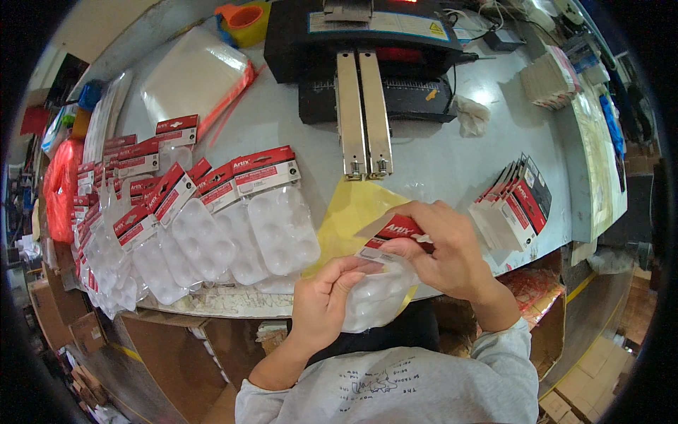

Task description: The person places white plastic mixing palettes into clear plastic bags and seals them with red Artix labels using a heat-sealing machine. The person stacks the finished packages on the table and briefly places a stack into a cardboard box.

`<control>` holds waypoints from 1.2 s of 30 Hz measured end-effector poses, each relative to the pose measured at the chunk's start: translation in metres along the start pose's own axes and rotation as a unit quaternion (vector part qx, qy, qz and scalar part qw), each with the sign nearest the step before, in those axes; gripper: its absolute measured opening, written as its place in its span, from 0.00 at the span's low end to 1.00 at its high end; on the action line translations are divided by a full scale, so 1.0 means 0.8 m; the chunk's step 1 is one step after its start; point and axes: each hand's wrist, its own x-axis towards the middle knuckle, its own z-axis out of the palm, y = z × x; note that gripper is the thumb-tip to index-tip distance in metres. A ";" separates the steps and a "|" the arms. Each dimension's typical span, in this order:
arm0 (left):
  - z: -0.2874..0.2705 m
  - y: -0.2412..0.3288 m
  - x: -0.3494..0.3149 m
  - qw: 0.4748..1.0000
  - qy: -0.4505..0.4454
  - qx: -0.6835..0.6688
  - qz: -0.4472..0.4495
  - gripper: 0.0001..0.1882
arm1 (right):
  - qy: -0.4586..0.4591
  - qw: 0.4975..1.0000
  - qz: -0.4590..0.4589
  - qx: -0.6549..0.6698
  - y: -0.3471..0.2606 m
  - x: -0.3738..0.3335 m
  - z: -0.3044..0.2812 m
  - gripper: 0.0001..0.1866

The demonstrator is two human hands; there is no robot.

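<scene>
A white plastic paint palette [374, 300] with round wells sits in a clear bag at the table's front edge, before my body. My left hand [321, 300] pinches the bag's upper left corner, thumb against fingers. At the top of the bag is a red and white header card [400, 227], gripped by my right hand [448, 251] with its thumb across the front. Its fingers behind the card are hidden. Beyond my hands, a yellow sheet [346, 215] lies under two parallel metal arms [364, 116], which reach forward from a black machine [289, 42].
Many bagged palettes [282, 230] with header cards are piled on the left. Fanned loose header cards [522, 201] lie on the right. A stack of clear bags [194, 78] rests at the back left, crumpled plastic [472, 116] beside the machine. Cardboard boxes [166, 367] stand below.
</scene>
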 end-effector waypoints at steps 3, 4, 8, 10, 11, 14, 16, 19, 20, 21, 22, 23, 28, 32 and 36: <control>-0.002 0.000 0.001 0.997 0.024 0.072 0.009 0.06 | -0.023 0.997 -0.066 -0.023 0.010 0.008 0.017 0.13; -0.003 -0.001 0.002 0.994 0.034 0.100 0.014 0.06 | -0.013 0.996 -0.084 -0.040 0.014 0.009 0.019 0.13; -0.002 -0.008 0.008 0.994 0.062 0.089 0.022 0.06 | 0.037 0.985 -0.135 -0.100 0.017 0.009 0.025 0.15; 0.000 -0.009 0.008 0.993 0.057 0.106 0.020 0.06 | 0.057 0.980 -0.140 -0.131 0.018 0.010 0.028 0.18; 0.001 -0.009 0.008 0.992 0.058 0.108 0.027 0.06 | 0.057 0.979 -0.123 -0.150 0.017 0.009 0.029 0.19; 0.005 -0.008 0.006 0.990 0.062 0.122 0.047 0.06 | 0.084 0.970 -0.150 -0.171 0.020 0.009 0.030 0.20; 0.007 -0.008 0.006 0.986 0.068 0.143 0.059 0.06 | 0.052 0.976 -0.125 -0.172 0.024 0.008 0.027 0.18; 0.006 -0.010 0.012 0.979 0.128 0.120 0.105 0.08 | 0.111 0.989 -0.037 -0.086 0.034 0.004 0.016 0.14; 0.004 -0.012 0.014 0.981 0.157 0.086 0.072 0.09 | 0.126 0.990 0.032 -0.059 0.038 0.000 0.012 0.13; 0.002 -0.013 0.016 0.982 0.170 0.058 0.060 0.09 | 0.086 0.991 0.091 0.045 0.041 -0.005 0.008 0.12; 0.001 -0.015 0.018 0.978 0.201 0.032 0.048 0.10 | 0.023 0.973 0.187 0.130 0.042 -0.012 0.005 0.11; -0.001 -0.017 0.020 0.981 0.188 0.032 0.045 0.11 | -0.051 0.929 0.310 0.196 0.043 -0.020 0.002 0.10; 0.002 -0.026 0.026 0.980 0.193 0.044 0.030 0.12 | -0.019 0.917 0.275 0.289 0.053 -0.042 0.011 0.09; 0.001 -0.031 0.030 0.977 0.200 0.053 0.045 0.12 | -0.015 0.924 0.247 0.291 0.062 -0.044 0.021 0.08; 0.000 -0.028 0.023 0.977 0.193 0.075 0.040 0.12 | 0.011 0.931 0.217 0.294 0.059 -0.048 0.021 0.07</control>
